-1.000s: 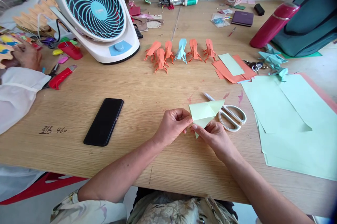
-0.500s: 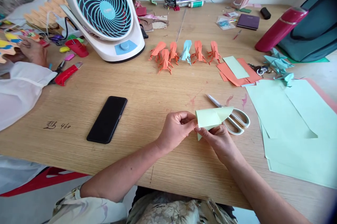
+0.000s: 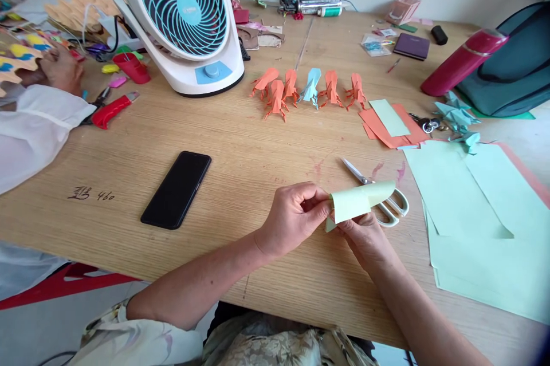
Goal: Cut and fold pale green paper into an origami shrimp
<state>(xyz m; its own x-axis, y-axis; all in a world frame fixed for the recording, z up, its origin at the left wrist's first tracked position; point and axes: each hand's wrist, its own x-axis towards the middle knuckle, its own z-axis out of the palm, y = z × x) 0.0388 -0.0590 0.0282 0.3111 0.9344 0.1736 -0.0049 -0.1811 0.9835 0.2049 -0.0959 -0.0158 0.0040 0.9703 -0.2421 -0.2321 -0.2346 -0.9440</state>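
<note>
A pale green sheet of paper [image 3: 356,204], bent over into a curve, is held between both hands above the table. My left hand [image 3: 296,214] pinches its left edge between thumb and fingers. Closed on the lower side of the same paper, my right hand [image 3: 365,237] has its thumb near the left thumb; its other fingers are partly hidden. White-handled scissors [image 3: 401,203] lie on the table just behind the paper, which covers part of them. To the right spread larger pale green sheets [image 3: 468,257].
Several orange folded-paper figures [image 3: 330,88] and a blue one [image 3: 310,86] stand mid-table. A black phone [image 3: 176,189] lies left of my hands. Further off are a fan [image 3: 210,71], a pink flask [image 3: 464,62] and orange paper [image 3: 387,131]. Another person's hand [image 3: 62,71] works at far left.
The paper and both hands have shifted slightly right. The paper's right end now reaches further over the scissors and looks more rolled over. The camera view has tilted a little.
</note>
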